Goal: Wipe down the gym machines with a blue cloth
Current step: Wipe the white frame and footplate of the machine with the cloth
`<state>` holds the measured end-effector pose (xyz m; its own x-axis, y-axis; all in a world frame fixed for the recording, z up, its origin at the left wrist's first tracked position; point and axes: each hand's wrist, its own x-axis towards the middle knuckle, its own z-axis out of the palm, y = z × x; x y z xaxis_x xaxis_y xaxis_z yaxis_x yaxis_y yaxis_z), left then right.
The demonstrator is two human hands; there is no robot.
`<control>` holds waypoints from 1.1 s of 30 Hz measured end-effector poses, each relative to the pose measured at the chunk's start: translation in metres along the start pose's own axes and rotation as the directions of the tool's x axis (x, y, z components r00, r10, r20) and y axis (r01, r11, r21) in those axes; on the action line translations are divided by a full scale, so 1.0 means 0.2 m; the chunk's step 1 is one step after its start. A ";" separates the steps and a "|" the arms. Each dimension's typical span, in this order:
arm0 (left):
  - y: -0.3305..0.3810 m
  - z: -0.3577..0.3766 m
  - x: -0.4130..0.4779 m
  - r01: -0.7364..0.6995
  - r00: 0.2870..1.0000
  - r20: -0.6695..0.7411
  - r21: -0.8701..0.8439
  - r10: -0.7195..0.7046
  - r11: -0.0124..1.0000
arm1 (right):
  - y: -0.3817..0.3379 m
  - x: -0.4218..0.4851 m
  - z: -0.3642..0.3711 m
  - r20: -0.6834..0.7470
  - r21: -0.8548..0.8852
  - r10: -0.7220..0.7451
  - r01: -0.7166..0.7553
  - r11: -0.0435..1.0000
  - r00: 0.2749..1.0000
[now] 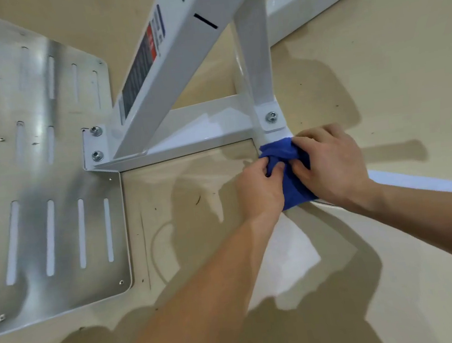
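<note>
On frame tube (270, 137), left hand (260, 190), right hand (334, 164) gripping blue cloth (296, 191), laid lengthwise

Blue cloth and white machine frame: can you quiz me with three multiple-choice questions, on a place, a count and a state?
1. Where is the blue cloth? A on a slotted plate; B on the white frame beside a bolt; C alone on the floor.
2. Large bolts on that frame? A one; B three; C six.
3. The cloth is: A bunched; B spread flat; C hanging free.
B: it sits against the frame's tube. B: two left, one right. A: left hand and right hand grip it crumpled.
</note>
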<state>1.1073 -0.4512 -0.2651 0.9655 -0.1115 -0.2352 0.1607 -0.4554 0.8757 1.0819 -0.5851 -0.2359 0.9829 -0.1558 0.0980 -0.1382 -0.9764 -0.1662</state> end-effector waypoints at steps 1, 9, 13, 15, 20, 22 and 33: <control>0.00 -0.04 0.00 0.021 1.000 0.007 -0.045 -0.020 0.999 | -0.02 -0.02 0.00 0.028 0.033 0.003 -0.004 0.999 1.000; 0.03 -0.38 0.18 0.101 0.991 0.099 -0.115 -0.090 0.988 | -0.30 0.11 0.04 0.240 0.499 -0.212 0.067 0.864 0.947; 0.03 -0.62 0.29 0.162 0.936 0.328 -0.066 -0.132 0.985 | -0.44 0.27 0.07 0.167 0.522 -0.196 0.082 0.849 0.966; 0.08 -0.75 0.31 0.054 0.907 0.401 0.192 -0.128 0.980 | -0.50 0.37 0.11 0.107 0.490 -0.175 0.102 0.866 0.979; 0.07 -1.07 0.27 -0.432 0.804 0.552 0.797 -0.220 0.422 | -0.59 0.62 0.30 0.143 0.230 0.080 -0.112 0.967 0.987; 0.05 -1.17 0.24 -0.445 0.798 0.553 0.810 -0.242 0.382 | -0.64 0.60 0.42 0.225 0.106 0.073 -0.099 0.989 0.972; -0.22 -1.34 0.36 -0.354 0.886 0.443 0.837 -0.136 0.417 | -0.71 0.63 0.55 0.213 0.013 -0.322 0.327 0.945 0.922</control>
<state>1.2239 -0.2020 -0.2066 0.7427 -0.4282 -0.5148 -0.4466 -0.8896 0.0957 1.2385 -0.4501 -0.3087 0.9771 0.2027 -0.0651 0.1923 -0.9715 -0.1382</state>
